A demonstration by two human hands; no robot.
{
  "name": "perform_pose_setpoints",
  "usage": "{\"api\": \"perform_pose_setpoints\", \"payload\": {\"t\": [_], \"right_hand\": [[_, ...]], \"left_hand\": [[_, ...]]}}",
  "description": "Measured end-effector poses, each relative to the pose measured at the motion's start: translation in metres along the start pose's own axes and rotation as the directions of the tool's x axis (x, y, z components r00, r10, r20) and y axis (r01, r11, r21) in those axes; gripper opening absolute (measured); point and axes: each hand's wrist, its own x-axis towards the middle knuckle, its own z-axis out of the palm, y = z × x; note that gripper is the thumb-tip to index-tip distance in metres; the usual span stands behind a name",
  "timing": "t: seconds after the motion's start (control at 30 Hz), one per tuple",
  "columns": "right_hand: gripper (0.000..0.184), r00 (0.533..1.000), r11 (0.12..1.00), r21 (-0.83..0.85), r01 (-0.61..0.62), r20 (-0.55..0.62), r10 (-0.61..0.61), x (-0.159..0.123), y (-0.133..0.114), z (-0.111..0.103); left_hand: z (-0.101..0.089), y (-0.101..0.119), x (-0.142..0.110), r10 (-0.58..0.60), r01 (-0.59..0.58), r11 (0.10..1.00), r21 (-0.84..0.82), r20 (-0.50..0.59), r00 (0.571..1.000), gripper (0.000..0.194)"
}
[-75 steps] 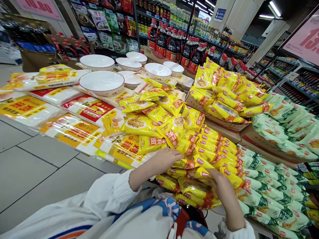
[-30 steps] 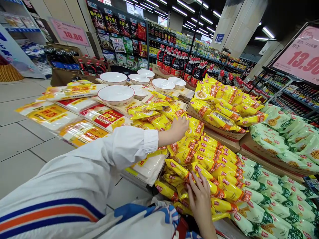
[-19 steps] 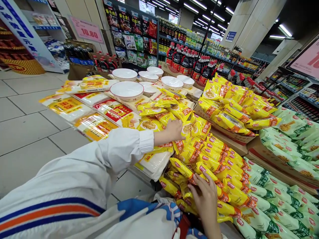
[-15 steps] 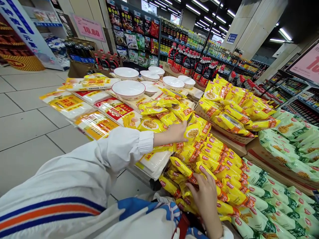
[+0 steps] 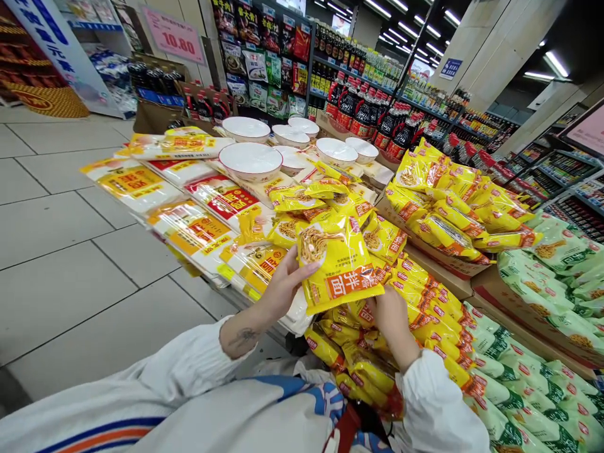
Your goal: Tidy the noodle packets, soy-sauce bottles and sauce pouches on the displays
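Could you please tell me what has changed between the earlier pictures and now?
The left hand now holds up a yellow noodle packet over the loose pile. The right hand has moved from the front packets to its lower right corner; contact is unclear. White bowls and green packets stayed.

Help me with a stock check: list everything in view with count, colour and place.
Held noodle packet: one, yellow and orange, centre
Other noodle packets: many, yellow and orange, around it and boxed behind
Green noodle packets: many, pale green, right
Flat packs: several, white with yellow or red, left
Bowls: seven visible, white, beyond flat packs
Cardboard boxes: several, brown, under boxed packets
Sauce bottles: many, dark with red caps, behind bowls
Hanging pouches: many, mixed colours, back
Pink signboards: two, back left and right edge
Floor tiles: many, grey, left
Left hand: one, bare, gripping held packet
Right hand: one, bare, near its lower right corner
Sleeves: two, white, bottom
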Motion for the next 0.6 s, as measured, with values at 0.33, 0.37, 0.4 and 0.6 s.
{"api": "perform_pose_setpoints", "payload": {"t": [0.33, 0.37, 0.4, 0.6], "right_hand": [[0.015, 0.984, 0.995, 0.009, -0.104, 0.148, 0.101, 0.05, 0.025, -0.004], [0.016, 0.985, 0.996, 0.023, -0.088, 0.152, 0.084, 0.047, 0.028, -0.006], [0.02, 0.988, 0.997, 0.049, -0.063, 0.144, 0.055, 0.042, 0.031, -0.009], [0.017, 0.991, 0.992, 0.09, 0.084, -0.109, -0.074, 0.006, 0.032, -0.003]], "left_hand": [[-0.019, -0.041, -0.03, -0.243, 0.263, 0.954, -0.148, 0.141, 0.96, 0.061], [-0.018, -0.045, -0.033, -0.269, 0.297, 0.946, -0.132, 0.194, 0.943, 0.06], [-0.018, -0.049, -0.035, -0.293, 0.328, 0.938, -0.113, 0.245, 0.924, 0.061], [-0.029, -0.066, -0.043, -0.35, 0.388, 0.921, 0.013, 0.461, 0.816, 0.061]]}}
